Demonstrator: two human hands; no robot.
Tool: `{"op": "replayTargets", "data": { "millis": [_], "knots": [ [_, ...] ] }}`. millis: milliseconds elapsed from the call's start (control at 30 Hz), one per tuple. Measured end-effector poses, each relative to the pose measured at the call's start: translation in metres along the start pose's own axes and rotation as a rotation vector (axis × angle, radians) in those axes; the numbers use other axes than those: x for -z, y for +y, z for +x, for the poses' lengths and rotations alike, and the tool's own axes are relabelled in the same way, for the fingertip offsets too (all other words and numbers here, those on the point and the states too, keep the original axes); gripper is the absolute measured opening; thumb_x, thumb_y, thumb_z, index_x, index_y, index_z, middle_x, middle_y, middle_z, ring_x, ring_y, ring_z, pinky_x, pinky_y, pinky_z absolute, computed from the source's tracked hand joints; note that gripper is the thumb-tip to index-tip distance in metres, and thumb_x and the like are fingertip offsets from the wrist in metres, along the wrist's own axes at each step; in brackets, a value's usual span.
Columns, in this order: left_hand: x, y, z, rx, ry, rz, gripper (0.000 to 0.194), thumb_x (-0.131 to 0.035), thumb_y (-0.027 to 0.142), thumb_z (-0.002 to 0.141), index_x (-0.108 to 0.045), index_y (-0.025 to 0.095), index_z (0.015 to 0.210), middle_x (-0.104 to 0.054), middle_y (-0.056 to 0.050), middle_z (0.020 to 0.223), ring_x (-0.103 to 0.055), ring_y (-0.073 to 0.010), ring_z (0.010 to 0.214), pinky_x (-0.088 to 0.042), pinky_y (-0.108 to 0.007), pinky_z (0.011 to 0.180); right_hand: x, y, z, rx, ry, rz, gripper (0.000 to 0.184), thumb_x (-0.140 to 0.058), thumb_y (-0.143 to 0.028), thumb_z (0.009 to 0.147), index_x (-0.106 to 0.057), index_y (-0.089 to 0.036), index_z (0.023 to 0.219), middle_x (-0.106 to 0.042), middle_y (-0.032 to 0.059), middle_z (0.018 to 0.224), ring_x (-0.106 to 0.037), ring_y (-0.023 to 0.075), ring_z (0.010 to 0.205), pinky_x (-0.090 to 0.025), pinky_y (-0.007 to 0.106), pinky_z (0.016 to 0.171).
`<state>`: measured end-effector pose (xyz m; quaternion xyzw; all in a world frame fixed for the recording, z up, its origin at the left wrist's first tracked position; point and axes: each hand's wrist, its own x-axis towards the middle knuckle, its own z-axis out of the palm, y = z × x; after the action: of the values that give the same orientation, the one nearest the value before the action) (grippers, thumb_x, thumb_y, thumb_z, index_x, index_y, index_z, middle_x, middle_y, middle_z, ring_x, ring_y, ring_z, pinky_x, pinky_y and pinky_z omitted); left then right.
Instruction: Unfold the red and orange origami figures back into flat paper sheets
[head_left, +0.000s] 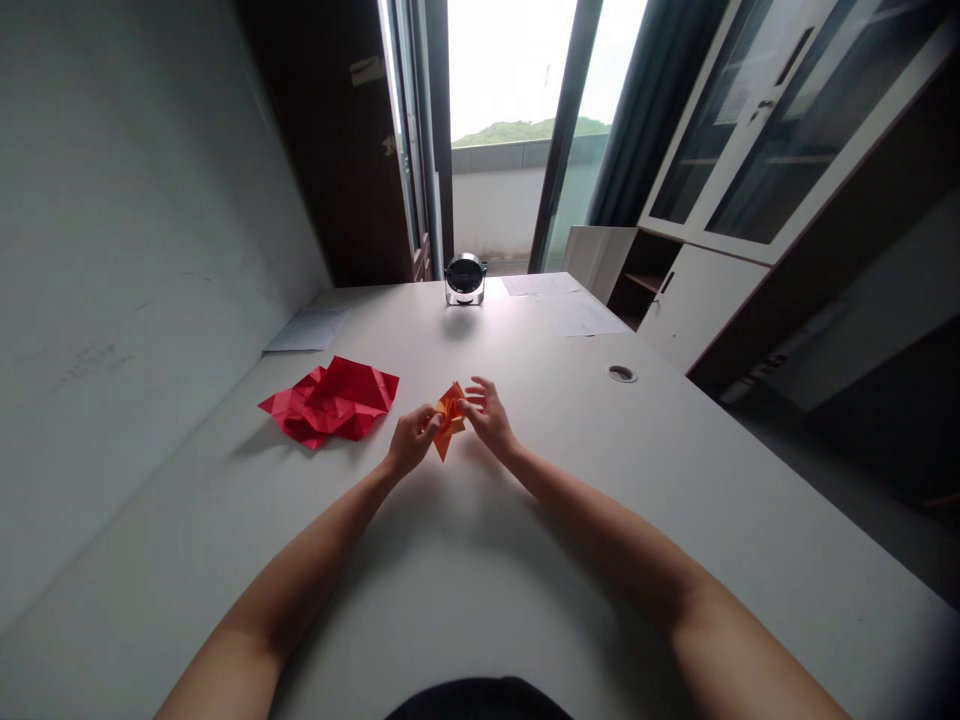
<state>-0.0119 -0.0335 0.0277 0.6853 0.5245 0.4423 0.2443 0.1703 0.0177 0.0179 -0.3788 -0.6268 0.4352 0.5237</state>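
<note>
A small folded orange paper piece (pixel 450 418) is held just above the white table (pixel 465 560), in the middle of the view. My left hand (pixel 411 438) pinches its left side with curled fingers. My right hand (pixel 487 412) grips its right side between thumb and forefinger, the other fingers spread out above it.
Creased red paper sheets (pixel 332 401) lie on the table left of my hands. A small round desk fan (pixel 465 278) stands at the far edge. White paper sheets (pixel 307 328) lie at the far left and far right. A cable hole (pixel 622 373) is at the right.
</note>
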Motion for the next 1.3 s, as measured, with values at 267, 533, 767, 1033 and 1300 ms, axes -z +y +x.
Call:
{"op": "replayTargets", "data": {
  "millis": [267, 533, 767, 1033, 1300],
  "knots": [
    [0.0, 0.002, 0.0, 0.024, 0.035, -0.082, 0.026, -0.053, 0.041, 0.091, -0.057, 0.018, 0.08, -0.055, 0.002, 0.068, -0.047, -0.0113, 0.061, -0.034, -0.022, 0.057, -0.001, 0.008, 0.005, -0.31, -0.08, 0.446, 0.029, -0.068, -0.037, 0.073, -0.059, -0.02, 0.095, -0.068, 0.0007, 0.078, -0.061, 0.0153, 0.067, -0.049, 0.027, 0.063],
    [-0.004, -0.024, 0.011, 0.235, 0.144, -0.62, 0.031, -0.057, 0.047, 0.088, -0.05, 0.019, 0.079, -0.05, 0.002, 0.074, -0.047, -0.0106, 0.064, -0.041, -0.021, 0.06, 0.004, 0.02, 0.009, -0.279, -0.128, 0.439, 0.034, -0.072, -0.045, 0.072, -0.059, -0.02, 0.092, -0.063, -0.001, 0.077, -0.055, 0.0119, 0.064, -0.043, 0.024, 0.06],
    [-0.005, -0.025, 0.009, 0.221, 0.2, -0.485, 0.025, -0.06, 0.042, 0.087, -0.051, 0.019, 0.09, -0.055, -0.001, 0.083, -0.054, -0.0121, 0.071, -0.044, -0.021, 0.061, 0.003, 0.018, 0.006, -0.207, -0.105, 0.302, 0.036, -0.067, -0.053, 0.077, -0.056, -0.019, 0.084, -0.061, -0.001, 0.069, -0.053, 0.0121, 0.06, -0.041, 0.024, 0.056],
    [-0.003, -0.006, 0.001, 0.15, 0.112, -0.161, 0.032, -0.061, 0.05, 0.085, -0.056, 0.021, 0.099, -0.062, -0.002, 0.085, -0.059, -0.016, 0.071, -0.043, -0.024, 0.059, 0.0, 0.02, 0.003, -0.177, -0.125, 0.231, 0.036, -0.066, -0.054, 0.078, -0.052, -0.022, 0.086, -0.06, -0.0033, 0.064, -0.049, 0.0115, 0.054, -0.036, 0.022, 0.05],
    [-0.002, -0.009, 0.001, 0.177, 0.013, -0.136, 0.041, -0.061, 0.057, 0.084, -0.059, 0.02, 0.1, -0.067, -0.006, 0.09, -0.064, -0.0192, 0.077, -0.047, -0.026, 0.062, 0.001, 0.011, 0.0, -0.213, -0.189, 0.201, 0.038, -0.068, -0.054, 0.076, -0.052, -0.021, 0.082, -0.059, -0.0036, 0.067, -0.049, 0.0111, 0.058, -0.037, 0.022, 0.052]
  ]
}}
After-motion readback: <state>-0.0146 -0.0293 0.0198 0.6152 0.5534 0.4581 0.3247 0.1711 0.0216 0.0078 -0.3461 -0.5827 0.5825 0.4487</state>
